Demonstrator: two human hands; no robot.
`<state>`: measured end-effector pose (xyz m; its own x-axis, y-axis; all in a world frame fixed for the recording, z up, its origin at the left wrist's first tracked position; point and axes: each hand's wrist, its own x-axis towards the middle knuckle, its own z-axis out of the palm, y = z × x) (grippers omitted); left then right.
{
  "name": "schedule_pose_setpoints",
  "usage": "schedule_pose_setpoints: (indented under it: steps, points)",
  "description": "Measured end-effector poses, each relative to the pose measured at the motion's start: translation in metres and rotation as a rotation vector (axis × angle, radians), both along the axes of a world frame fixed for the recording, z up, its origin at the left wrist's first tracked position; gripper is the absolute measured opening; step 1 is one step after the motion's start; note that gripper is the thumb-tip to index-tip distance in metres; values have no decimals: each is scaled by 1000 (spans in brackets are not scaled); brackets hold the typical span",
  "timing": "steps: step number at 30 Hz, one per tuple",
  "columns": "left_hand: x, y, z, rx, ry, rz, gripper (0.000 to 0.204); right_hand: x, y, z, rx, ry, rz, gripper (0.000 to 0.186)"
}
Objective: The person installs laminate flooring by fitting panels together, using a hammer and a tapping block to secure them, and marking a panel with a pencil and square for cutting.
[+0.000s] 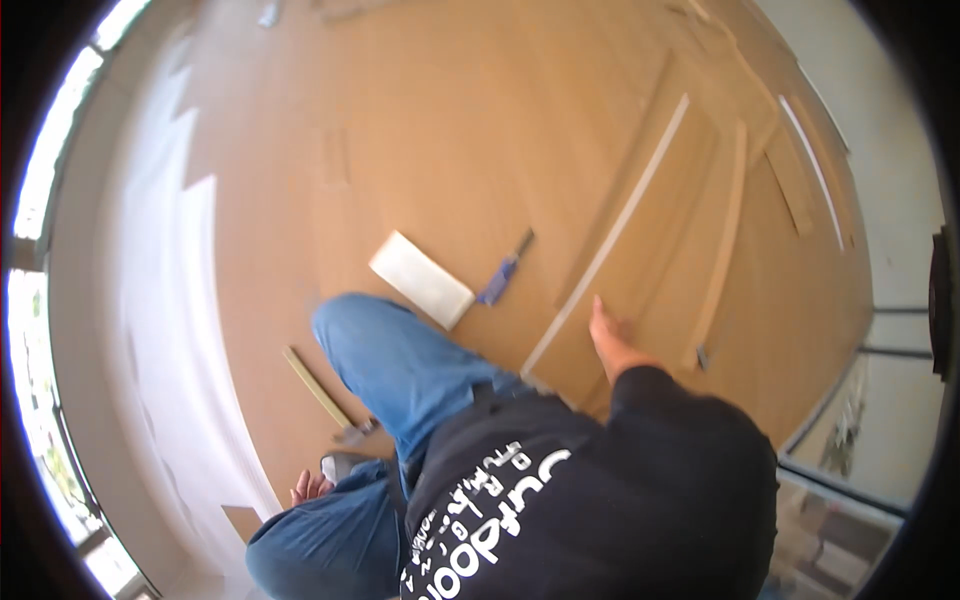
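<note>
My right hand (610,338) is over a long wood-coloured plank (625,270) with a white strip along its left edge. One digit points away from me; the other fingers are smeared, so whether they grip the plank is unclear. My left hand (309,487) is low beside my bent left knee, its visible fingers a little apart with nothing seen in them; part of it is hidden. Near it, by my shoe, lies a hammer (322,395) with a yellowish handle. Ahead of my raised knee lie a white rectangular block (421,280) and a blue-handled tool (500,282) with a dark blade.
Wood-coloured flooring (430,130) spreads ahead. White sheeting (190,300) with a stepped edge runs along the left, by the windows. On the right lie a narrow strip (726,240), a short board piece (789,185) and a white-edged strip (812,170) near the wall.
</note>
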<state>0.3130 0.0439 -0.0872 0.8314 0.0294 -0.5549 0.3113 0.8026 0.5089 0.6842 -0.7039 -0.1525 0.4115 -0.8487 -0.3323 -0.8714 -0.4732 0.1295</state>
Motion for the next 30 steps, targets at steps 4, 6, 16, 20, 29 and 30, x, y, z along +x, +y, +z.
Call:
schedule_pose_setpoints:
  steps: [4,6,16,20,29,30]
  points:
    - [65,15,63,67,-51,-36,55,8,17,-17,141,51,-189,118]
    - [56,23,92,190,109,37,54,-4,48,-51,129,88,-260,117]
    - [140,-40,215,532,-121,-45,63,-121,31,-11,798,86,60,71]
    - [170,-5,161,577,-106,-40,42,-157,34,-30,322,41,426,72]
    - [223,23,421,1930,-1016,618,50,-68,-8,-54,172,554,1079,42]
    - [222,11,456,2066,-1151,545,50,-39,14,-48,102,471,1210,42]
